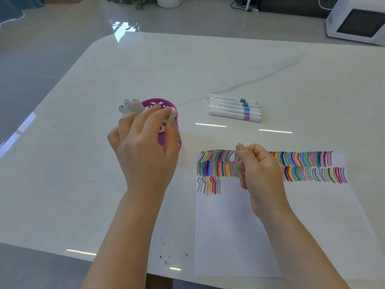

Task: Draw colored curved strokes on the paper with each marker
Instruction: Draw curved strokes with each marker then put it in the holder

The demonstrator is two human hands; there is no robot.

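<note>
Meanwhile your left hand (145, 147) gripped a marker (168, 119) at the purple openwork plastic cup (166, 124); your right hand (258, 174), loosely curled and holding nothing visible, hovered over the white striped paper (229, 236).

A purple cut-out patterned pen cup (169, 140), rainbow-striped white paper (229, 226), and a grey-veined white table (208, 69).

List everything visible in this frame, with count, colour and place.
paper: one, white, near right, rows of coloured strokes along its top
cup: one, purple, left of the paper
markers in cup: at least three, white, leaning left
loose markers: four, white with green, blue or pink bands, side by side beyond the paper
table: one, white
microwave: one, white, far right
pot: one, white, far edge
left hand: on the cup
right hand: fisted over the strokes
</note>
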